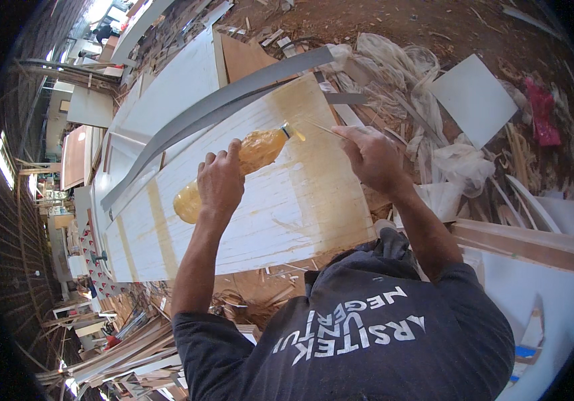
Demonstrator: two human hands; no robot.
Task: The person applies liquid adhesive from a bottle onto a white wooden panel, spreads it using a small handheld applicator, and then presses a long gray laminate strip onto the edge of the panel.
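Note:
My left hand [221, 179] is wrapped round a plastic bottle [262, 144] of yellow, glue-like liquid, tilted with its neck to the upper right. Yellow liquid [297, 134] shows at its mouth, above a pale, streaked board [267, 220] with yellowish bands. My right hand [374, 157] grips a thin light stick [323, 127] reaching toward the bottle's mouth. The right fingers are closed round it over the board's right part.
Long grey strips [267, 70] lie along the board's far side. Crumpled plastic [461, 167], a white square panel [474, 97], pink wrapping [542, 113] and wood scraps cover the ground right. Timber pieces [113, 354] are piled lower left, panels stand left.

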